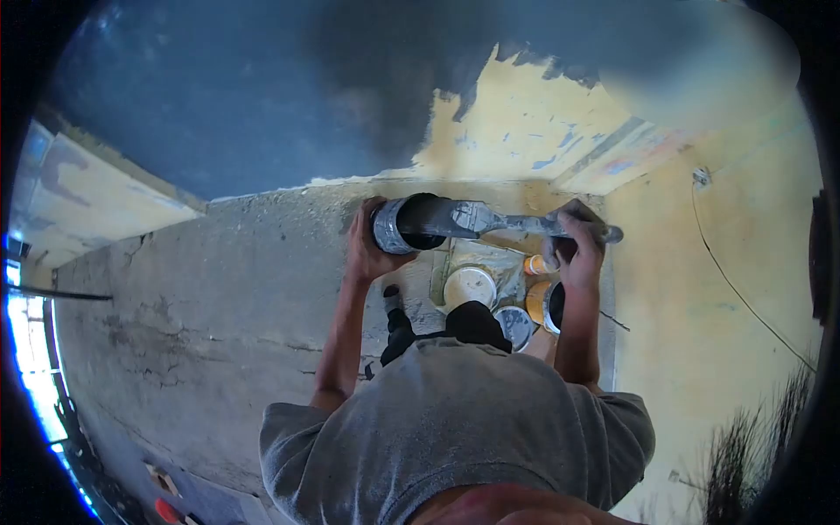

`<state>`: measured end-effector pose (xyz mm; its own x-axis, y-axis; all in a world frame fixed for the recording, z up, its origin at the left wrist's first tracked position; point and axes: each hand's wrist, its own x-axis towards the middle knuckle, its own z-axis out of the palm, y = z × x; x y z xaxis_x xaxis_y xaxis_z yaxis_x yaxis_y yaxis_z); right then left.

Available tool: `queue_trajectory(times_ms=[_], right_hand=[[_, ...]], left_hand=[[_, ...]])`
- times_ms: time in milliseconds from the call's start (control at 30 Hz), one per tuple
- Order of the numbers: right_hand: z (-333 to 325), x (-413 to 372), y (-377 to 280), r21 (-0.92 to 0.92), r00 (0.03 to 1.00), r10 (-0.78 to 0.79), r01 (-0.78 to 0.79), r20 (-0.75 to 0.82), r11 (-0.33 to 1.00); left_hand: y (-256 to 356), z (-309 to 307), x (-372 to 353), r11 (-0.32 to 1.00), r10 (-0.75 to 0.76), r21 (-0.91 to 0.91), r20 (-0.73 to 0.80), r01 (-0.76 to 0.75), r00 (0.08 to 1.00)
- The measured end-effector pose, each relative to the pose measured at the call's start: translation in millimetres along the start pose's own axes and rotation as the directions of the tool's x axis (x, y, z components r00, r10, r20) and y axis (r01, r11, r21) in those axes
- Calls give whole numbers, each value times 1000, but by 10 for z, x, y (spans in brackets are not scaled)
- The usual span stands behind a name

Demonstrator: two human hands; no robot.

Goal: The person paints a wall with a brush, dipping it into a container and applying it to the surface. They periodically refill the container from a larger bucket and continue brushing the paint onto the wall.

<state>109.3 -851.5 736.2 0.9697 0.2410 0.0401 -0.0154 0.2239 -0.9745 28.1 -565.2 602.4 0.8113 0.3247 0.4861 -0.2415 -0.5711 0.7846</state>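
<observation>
My left hand (364, 245) is wrapped round a small round paint can (388, 227), its outside smeared grey and its inside dark. The can is tipped, with its mouth facing right. In my right hand (579, 243) is the handle of a paintbrush (516, 224), the fingers closed near its end. The brush lies almost level between both hands, and its dark bristles reach into the mouth of the can. Dried paint crusts the ferrule and handle. Ahead is a wall (262, 96) coated dark grey-blue, with a ragged edge against pale yellow.
On the floor below stand a white-lidded bucket (470, 287), a grey-topped bucket (514, 325), an orange bucket (538, 302) and a small orange-and-white container (535, 264). A crumpled plastic sheet (499, 262) lies among them. A cable (731, 284) runs down the yellow right wall.
</observation>
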Motion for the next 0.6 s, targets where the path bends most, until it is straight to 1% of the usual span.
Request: queue_trajectory(times_ms=[33, 67, 100, 133, 167, 200, 233, 300, 333, 367, 433, 467, 567, 600], right_hand=[[-9, -30, 70, 56, 999, 29, -27, -42, 998], [-6, 25, 104, 95, 999, 5, -10, 51, 995], [-16, 59, 139, 91, 1000, 8, -11, 26, 996], [-49, 39, 185, 130, 999, 25, -27, 21, 991], [-62, 49, 204, 169, 999, 36, -39, 17, 985], [-92, 91, 179, 163, 998, 56, -61, 34, 985], [-130, 118, 179, 159, 999, 39, -40, 13, 986], [-214, 117, 304, 16, 977, 32, -30, -213, 999], [-337, 160, 333, -134, 981, -69, 45, -182, 990], [-430, 132, 322, -134, 975, -95, 69, -201, 989], [-465, 82, 149, -53, 987, -33, 25, -155, 998], [-619, 88, 224, -135, 983, -93, 72, -160, 988], [-671, 36, 94, -173, 971, -115, 79, -209, 982], [-630, 7, 9, -65, 968, -36, 21, -248, 998]], left_hand=[[-34, 17, 36, 1000, 14, -14, 6, -14, 1000], [-67, 59, 141, 1000, 18, -3, -13, -18, 1000], [-90, 99, 210, 1000, 18, 9, -25, -17, 1000], [-113, 139, 225, 1000, 18, -4, -1, -18, 1000], [-157, 173, 304, 999, -3, -51, 7, 4, 1000], [-188, 240, 439, 995, -13, -98, 10, 14, 1000], [-200, 311, 526, 993, 6, -115, 22, -3, 1000], [-233, 389, 591, 998, 57, 7, 27, -57, 998], [-249, 466, 658, 998, 61, 8, 48, -61, 997], [-261, 547, 696, 996, 91, -6, 56, -90, 994], [-220, 709, 783, 994, 101, -45, 109, -97, 989], [-209, 812, 816, 995, 97, -31, 126, -93, 987], [-98, 983, 960, 989, 145, -15, 211, -145, 967], [-111, 1041, 963, 989, 146, -22, 220, -145, 965]])
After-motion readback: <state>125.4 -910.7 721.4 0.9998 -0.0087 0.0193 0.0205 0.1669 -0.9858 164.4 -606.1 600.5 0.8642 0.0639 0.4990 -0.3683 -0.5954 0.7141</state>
